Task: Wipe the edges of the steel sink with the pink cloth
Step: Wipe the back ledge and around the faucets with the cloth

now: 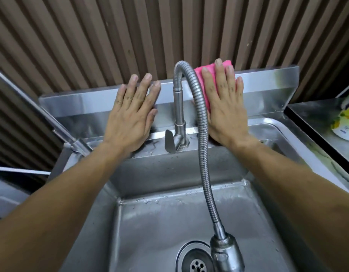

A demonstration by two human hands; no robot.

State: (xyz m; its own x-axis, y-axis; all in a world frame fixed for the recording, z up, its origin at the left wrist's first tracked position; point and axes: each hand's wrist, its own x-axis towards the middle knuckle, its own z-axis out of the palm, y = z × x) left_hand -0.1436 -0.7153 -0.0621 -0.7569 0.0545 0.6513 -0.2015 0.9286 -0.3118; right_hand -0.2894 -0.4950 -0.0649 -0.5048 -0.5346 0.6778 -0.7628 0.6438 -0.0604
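Note:
The steel sink (267,89) fills the view, with a raised back splash along its far edge. My right hand (225,107) lies flat with straight fingers on the pink cloth (204,83), pressing it against the back splash just right of the tap. Most of the cloth is hidden under the hand; its pink edge shows at the fingertips and along the thumb side. My left hand (133,112) rests flat and empty on the back splash, left of the tap.
A flexible steel tap hose (201,134) arches from the tap base (178,140) between my hands down to a spray head (226,252) over the drain (196,266). A yellow-and-white pouch (344,126) lies on the steel counter at right. Corrugated wall stands behind.

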